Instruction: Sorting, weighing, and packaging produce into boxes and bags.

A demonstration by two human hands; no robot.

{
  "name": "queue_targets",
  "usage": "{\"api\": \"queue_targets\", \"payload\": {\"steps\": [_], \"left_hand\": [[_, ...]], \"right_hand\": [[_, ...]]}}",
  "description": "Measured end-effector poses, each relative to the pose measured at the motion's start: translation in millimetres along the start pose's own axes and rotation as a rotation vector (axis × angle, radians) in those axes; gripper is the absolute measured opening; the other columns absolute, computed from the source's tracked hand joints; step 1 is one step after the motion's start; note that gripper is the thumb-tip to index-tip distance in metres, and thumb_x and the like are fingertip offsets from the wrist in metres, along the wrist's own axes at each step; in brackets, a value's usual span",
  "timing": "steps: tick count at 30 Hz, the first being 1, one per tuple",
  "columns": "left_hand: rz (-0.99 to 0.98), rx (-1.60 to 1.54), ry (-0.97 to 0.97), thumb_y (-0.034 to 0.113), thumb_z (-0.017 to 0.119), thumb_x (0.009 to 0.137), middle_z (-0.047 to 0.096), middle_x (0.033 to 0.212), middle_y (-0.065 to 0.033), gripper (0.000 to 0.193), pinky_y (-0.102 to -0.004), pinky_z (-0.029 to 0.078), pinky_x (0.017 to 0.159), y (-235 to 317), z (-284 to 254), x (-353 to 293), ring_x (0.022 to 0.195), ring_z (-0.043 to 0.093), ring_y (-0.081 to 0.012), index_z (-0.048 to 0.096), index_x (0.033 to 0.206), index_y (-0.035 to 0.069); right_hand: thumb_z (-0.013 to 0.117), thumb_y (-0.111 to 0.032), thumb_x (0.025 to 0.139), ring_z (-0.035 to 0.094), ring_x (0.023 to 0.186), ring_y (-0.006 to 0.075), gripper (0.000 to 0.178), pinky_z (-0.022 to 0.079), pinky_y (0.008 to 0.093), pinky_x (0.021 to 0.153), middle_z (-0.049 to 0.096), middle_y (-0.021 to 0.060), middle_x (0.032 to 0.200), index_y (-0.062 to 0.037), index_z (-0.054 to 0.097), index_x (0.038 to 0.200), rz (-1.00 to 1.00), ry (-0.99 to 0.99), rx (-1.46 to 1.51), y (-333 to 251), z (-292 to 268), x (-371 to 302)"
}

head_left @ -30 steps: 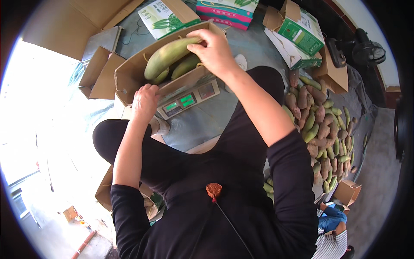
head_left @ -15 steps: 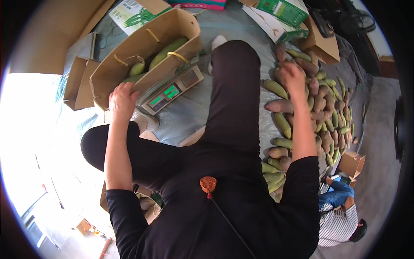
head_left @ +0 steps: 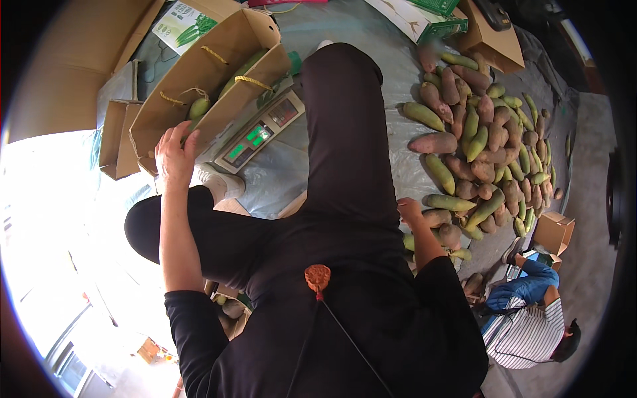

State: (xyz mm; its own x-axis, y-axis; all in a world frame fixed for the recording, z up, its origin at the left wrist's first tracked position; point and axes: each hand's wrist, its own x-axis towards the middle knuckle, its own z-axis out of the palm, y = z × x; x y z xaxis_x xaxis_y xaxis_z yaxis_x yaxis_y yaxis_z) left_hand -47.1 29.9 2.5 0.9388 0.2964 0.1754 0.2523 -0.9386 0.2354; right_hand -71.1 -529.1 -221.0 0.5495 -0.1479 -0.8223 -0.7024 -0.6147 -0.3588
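Note:
My left hand (head_left: 175, 158) grips the near rim of a long open cardboard box (head_left: 222, 103) with yellow cord handles. Inside the box lie green radishes (head_left: 200, 107), partly hidden by its wall. It rests on a scale (head_left: 260, 132) with a lit green display. Close beside my right thigh, my right hand (head_left: 410, 212) has its fingers curled; whether anything is in them is hidden. It is nearest to the left edge of a big pile of green radishes (head_left: 438, 174) and reddish-brown root vegetables (head_left: 432, 142).
A smaller open box (head_left: 119, 142) stands left of the long one. Printed cartons (head_left: 184, 26) lie behind it, and another cardboard box (head_left: 491, 43) sits beyond the pile. A person in a striped shirt (head_left: 527, 335) is at the lower right. Plastic sheeting (head_left: 345, 30) covers the floor.
My right hand has drawn back from over the pile toward my thigh. My left hand stays at the box rim. The view has shifted slightly.

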Motion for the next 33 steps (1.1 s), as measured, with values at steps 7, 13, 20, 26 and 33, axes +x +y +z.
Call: {"api": "queue_targets", "payload": {"steps": [7,13,20,26,33], "left_hand": [[-0.030,-0.017,0.008,0.027,0.060,0.085,0.063,0.091,-0.0065,0.024,-0.0393,0.043,0.080,-6.1,5.7,2.4,0.089,0.059,-0.0262,0.062,0.103,0.010],[-0.057,-0.049,0.036,0.026,0.058,0.087,0.063,0.092,-0.0086,0.023,-0.0392,0.044,0.080,-4.7,1.3,1.8,0.089,0.060,-0.0283,0.063,0.100,0.008],[-0.113,-0.216,0.120,0.023,0.057,0.089,0.064,0.092,-0.0112,0.021,-0.0338,0.048,0.075,-9.0,3.3,1.0,0.085,0.062,-0.0260,0.065,0.098,0.006],[-0.136,-0.253,0.115,0.023,0.057,0.089,0.064,0.092,-0.0110,0.021,-0.0324,0.048,0.074,-6.6,5.9,3.3,0.084,0.063,-0.0240,0.065,0.098,0.006],[-0.172,-0.240,0.110,0.022,0.056,0.089,0.064,0.091,-0.0108,0.021,-0.0327,0.048,0.074,-12.9,8.4,5.4,0.085,0.063,-0.0253,0.066,0.098,0.006]], "right_hand": [[0.064,-0.012,0.075,0.062,0.061,0.0176,0.025,0.047,0.0309,0.054,0.064,0.0102,0.071,-0.0010,0.063,0.097,-0.168,-0.001,0.051,4.7,16.3,22.1],[0.064,-0.011,0.076,0.059,0.059,0.0168,0.026,0.044,0.0315,0.050,0.064,0.0091,0.073,-0.0001,0.062,0.100,-0.119,-0.026,0.177,-9.3,16.7,23.6],[0.064,-0.013,0.076,0.060,0.060,0.0172,0.022,0.045,0.0311,0.051,0.064,0.0094,0.072,-0.0014,0.065,0.095,-0.096,-0.015,0.209,19.2,31.5,39.6],[0.067,-0.017,0.073,0.064,0.073,0.0229,0.029,0.048,0.0330,0.064,0.067,0.0129,0.080,-0.0028,0.066,0.098,-0.120,-0.070,0.334,52.4,39.6,66.5],[0.065,-0.020,0.074,0.065,0.086,0.0249,0.026,0.048,0.0332,0.071,0.067,0.0162,0.088,-0.0034,0.067,0.094,-0.114,-0.030,0.176,48.6,41.9,73.8]]}}
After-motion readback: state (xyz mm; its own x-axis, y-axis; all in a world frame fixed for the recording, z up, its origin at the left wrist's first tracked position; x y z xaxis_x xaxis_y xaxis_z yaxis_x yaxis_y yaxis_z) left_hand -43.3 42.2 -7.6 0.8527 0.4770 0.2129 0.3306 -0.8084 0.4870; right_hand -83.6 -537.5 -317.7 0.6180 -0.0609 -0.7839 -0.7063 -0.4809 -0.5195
